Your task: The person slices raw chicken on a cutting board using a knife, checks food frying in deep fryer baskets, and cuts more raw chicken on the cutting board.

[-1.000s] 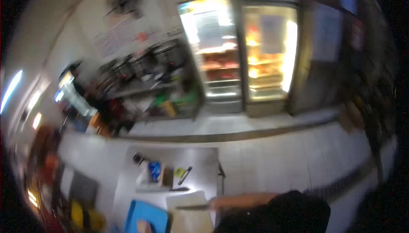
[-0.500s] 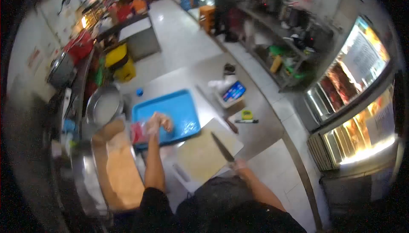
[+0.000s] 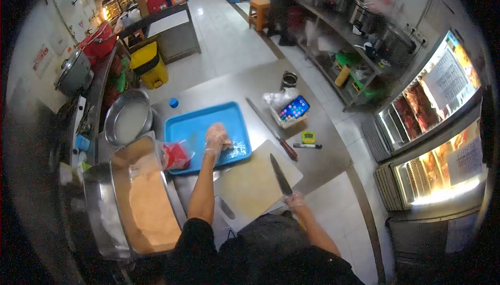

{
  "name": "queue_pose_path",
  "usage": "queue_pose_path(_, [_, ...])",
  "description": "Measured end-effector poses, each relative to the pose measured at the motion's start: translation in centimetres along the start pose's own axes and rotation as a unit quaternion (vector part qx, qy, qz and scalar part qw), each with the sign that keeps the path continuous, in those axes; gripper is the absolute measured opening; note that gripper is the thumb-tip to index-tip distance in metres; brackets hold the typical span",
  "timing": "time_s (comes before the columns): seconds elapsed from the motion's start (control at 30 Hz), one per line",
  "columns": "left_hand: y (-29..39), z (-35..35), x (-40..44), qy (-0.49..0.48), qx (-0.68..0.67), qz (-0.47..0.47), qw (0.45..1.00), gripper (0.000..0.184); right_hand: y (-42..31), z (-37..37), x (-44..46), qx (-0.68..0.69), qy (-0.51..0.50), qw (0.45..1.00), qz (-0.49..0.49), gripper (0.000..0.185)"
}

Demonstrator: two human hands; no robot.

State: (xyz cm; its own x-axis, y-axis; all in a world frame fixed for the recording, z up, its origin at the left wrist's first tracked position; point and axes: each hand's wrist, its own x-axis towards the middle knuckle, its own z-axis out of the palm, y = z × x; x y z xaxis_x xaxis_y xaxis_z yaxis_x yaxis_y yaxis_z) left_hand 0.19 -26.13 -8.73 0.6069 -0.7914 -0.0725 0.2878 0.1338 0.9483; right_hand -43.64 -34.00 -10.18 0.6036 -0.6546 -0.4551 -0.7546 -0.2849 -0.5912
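My left hand (image 3: 215, 138), in a clear plastic glove, is over the blue tray (image 3: 179, 122). Its fingers are closed around a small pale piece of meat (image 3: 227, 144), partly hidden by the hand. The tray's floor is wet and shiny around it. In my right hand (image 3: 295, 201), also gloved, is the handle of a kitchen knife (image 3: 280, 174). The blade points away from me over the right side of the white cutting board (image 3: 247, 186). A red-and-clear plastic bag (image 3: 175, 156) lies at the tray's left front corner.
Left of the board is a steel pan of orange-tan powder (image 3: 151, 207), with a round metal bowl (image 3: 126, 118) behind it. Right of the tray lie a long brown-handled tool (image 3: 289, 149), a phone (image 3: 295, 108) on a container, a yellow-green timer (image 3: 308, 137) and a marker (image 3: 307, 146).
My left hand has moved right, from the tray's left part towards its middle. The knife stays in my right hand above the board. The view has shifted slightly and sharpened.
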Motion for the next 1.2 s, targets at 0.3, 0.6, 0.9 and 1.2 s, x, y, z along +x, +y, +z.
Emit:
queue_pose_path(0.3, [3.0, 0.5, -1.4, 0.016, 0.036, -0.057, 0.998, 0.037, -0.5, -0.7, 0.2, -0.005, -0.08, 0.996, 0.05, 0.047])
queue_pose_path(0.6, [10.9, 5.5, -6.7, 0.128, 0.388, -0.095, 0.908, 0.053, -0.8, -0.4, -0.8, -0.006, 0.015, 1.0, 0.024, 0.044])
queue_pose_path(0.9, [1.6, -5.0, -4.3, 0.061, 0.59, -0.126, 0.795, 0.032, -2.2, -1.9, -0.8, -0.022, -0.082, 0.995, 0.055, 0.055])
queue_pose_path(1.2, [-5.0, -5.7, 0.7, 0.068, 0.709, 0.101, 0.694, 0.048, 9.8, 6.3, 5.2, -0.028, -0.124, 0.984, -0.128, 0.051])
